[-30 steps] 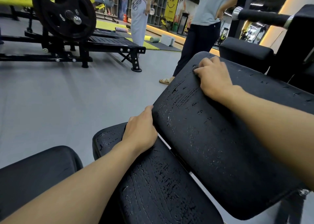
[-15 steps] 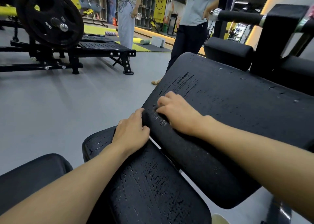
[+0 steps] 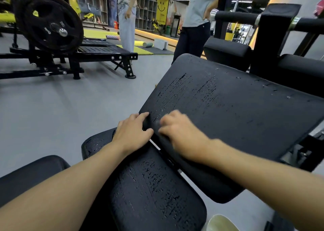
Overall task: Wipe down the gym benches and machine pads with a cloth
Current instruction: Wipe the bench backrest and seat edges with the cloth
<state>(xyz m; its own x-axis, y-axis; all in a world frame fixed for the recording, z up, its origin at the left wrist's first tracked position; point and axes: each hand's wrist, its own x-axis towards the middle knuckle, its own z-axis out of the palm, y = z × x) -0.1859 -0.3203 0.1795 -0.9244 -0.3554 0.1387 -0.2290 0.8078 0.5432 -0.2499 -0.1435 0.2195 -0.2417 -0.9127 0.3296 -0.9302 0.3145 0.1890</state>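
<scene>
A worn black inclined back pad [image 3: 236, 108] rises to the right above a cracked black seat pad [image 3: 154, 192]. My left hand [image 3: 133, 132] grips the back pad's lower left corner, fingers on top and thumb under the edge. My right hand [image 3: 182, 134], blurred by motion, presses on the pad's lower part just right of the left hand. Its fingers are curled over a small dark grey cloth [image 3: 156, 124], of which only a smudge shows.
Another black pad [image 3: 31, 174] sits at lower left. A plate-loaded machine with a big weight plate [image 3: 49, 20] stands far left on the grey floor. Two people [image 3: 126, 20] [image 3: 194, 20] stand behind. A roller bar [image 3: 235, 17] and further pads [image 3: 226, 52] crowd the right.
My right hand has swept down the back pad from its top edge to its lower end beside the left hand. The left hand kept its grip on the corner.
</scene>
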